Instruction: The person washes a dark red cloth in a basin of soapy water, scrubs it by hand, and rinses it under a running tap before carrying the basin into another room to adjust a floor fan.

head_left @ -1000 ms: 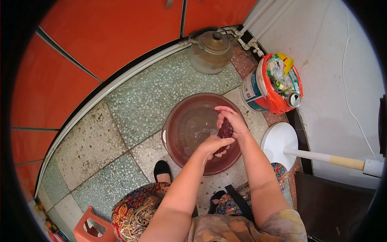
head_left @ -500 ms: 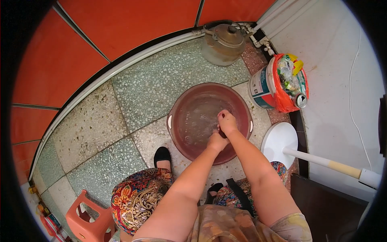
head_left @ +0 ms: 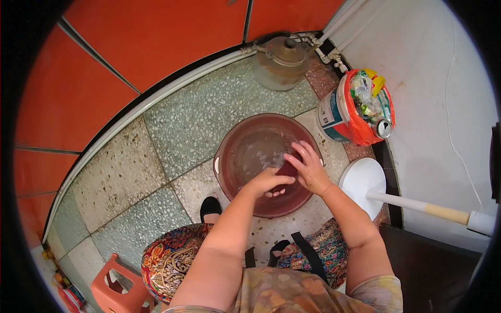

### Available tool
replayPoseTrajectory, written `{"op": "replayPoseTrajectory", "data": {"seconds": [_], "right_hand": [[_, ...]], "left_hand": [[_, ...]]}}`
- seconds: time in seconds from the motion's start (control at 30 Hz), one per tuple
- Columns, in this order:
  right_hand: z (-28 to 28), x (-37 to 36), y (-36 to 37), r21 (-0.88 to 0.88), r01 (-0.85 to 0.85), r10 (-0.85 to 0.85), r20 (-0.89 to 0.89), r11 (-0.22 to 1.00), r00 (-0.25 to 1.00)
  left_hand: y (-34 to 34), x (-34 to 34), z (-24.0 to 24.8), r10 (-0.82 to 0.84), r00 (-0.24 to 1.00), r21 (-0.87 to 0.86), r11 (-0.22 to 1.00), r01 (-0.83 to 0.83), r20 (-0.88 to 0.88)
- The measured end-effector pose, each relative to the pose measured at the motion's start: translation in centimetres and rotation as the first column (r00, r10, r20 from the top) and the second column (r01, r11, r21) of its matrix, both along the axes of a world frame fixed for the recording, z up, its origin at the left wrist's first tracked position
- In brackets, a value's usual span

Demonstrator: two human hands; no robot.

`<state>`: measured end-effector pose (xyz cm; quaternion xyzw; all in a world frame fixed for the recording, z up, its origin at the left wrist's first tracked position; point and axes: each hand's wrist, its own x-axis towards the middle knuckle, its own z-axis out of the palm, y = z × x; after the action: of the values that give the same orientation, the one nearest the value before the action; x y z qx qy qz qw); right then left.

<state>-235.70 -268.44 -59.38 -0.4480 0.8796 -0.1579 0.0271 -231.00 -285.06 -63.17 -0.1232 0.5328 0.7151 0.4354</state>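
Note:
A round maroon basin (head_left: 236, 193) with water in it stands on the floor in front of me. Over its near right part, my left hand (head_left: 267, 182) is closed on a small dark red thing (head_left: 287, 170), soft or flat in look; its kind I cannot make out. My right hand (head_left: 310, 169) is close beside it on the right, fingers apart and stretched forward, the thumb side near or touching the dark red thing. Part of that thing is hidden by my fingers.
Beyond the basin stands a kettle (head_left: 282, 65) near white pipes (head_left: 334, 57). At right are a bucket (head_left: 331, 117) lined with a red bag of rubbish, and a white round base (head_left: 360, 185) with a pole. A pink plastic stool (head_left: 122, 295) is at lower left.
My hands were pressed together around something over the basin. The right hand has opened and moved right and nearer, while the left has shifted left, with the dark red thing now showing.

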Motion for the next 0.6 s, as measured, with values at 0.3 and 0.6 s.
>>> {"op": "replayPoseTrajectory", "data": {"seconds": [0.3, 0.6], "right_hand": [[3.8, -2.6, 0.3, 0.103, 0.0, 0.032, -0.307, 0.995, 0.951], [4.9, -0.6, 1.2, -0.116, 0.063, -0.103, -0.381, 0.991, 0.919]], "left_hand": [[-0.1, -2.3, 5.8, -0.226, 0.946, 0.01, 0.972, 0.235, -0.232], [-0.4, -2.9, 11.0, -0.685, 0.556, -0.708, 0.669, 0.225, -0.471]]}}
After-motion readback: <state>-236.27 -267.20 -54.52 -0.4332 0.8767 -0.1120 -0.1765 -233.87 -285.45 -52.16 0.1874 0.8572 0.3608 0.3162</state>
